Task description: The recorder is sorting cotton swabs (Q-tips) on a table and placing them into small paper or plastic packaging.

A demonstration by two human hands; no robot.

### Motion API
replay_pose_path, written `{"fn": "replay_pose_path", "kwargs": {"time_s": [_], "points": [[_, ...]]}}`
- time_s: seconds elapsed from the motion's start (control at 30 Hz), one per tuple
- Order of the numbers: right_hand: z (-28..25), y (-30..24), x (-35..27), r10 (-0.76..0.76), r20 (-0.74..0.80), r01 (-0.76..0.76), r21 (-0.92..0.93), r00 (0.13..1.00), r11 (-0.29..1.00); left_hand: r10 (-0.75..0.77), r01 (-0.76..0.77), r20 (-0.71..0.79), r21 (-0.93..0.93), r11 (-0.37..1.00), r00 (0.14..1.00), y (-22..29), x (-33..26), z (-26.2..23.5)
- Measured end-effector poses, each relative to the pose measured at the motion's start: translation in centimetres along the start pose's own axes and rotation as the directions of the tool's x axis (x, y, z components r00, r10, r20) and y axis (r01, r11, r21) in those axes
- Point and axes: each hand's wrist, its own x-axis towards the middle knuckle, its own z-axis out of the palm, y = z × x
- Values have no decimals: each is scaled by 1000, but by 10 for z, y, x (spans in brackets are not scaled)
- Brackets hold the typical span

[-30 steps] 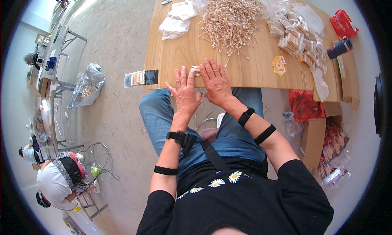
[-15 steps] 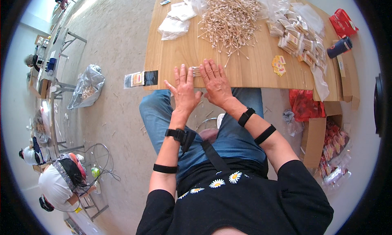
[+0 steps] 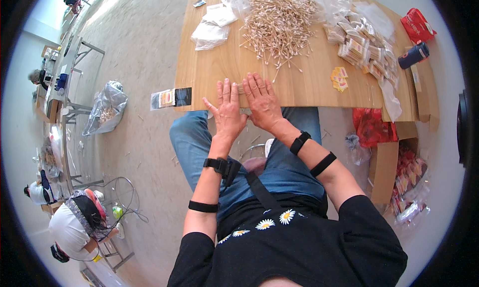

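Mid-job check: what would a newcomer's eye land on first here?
Probably the big heap of loose cotton swabs at the far middle of the wooden table. Next, the left hand and right hand, spread near the table's front edge with a few swab sticks between them. Then the piled swab packets, right of the heap.

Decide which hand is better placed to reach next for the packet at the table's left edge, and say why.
Probably the left hand: it is nearer the packet, while the right hand would have to cross it. Both now flank some swabs.
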Motion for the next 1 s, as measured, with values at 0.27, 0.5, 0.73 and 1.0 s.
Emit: {"fn": "replay_pose_path", "kwargs": {"time_s": [0.27,0.5,0.73,1.0], "points": [[-7,4,1,-33,25,34,-53,999,998,134,-132,-51,52,990,990,8,1,9],[-56,32,12,446,-97,-419,212,890,883,163,-159,-59,63,985,985,7,-2,17],[-17,56,10,429,-139,-412,137,892,901,138,-136,-58,33,990,989,11,-3,13],[-18,42,39,209,-170,-195,98,963,976,142,-140,-77,24,990,987,11,-2,13]]}}
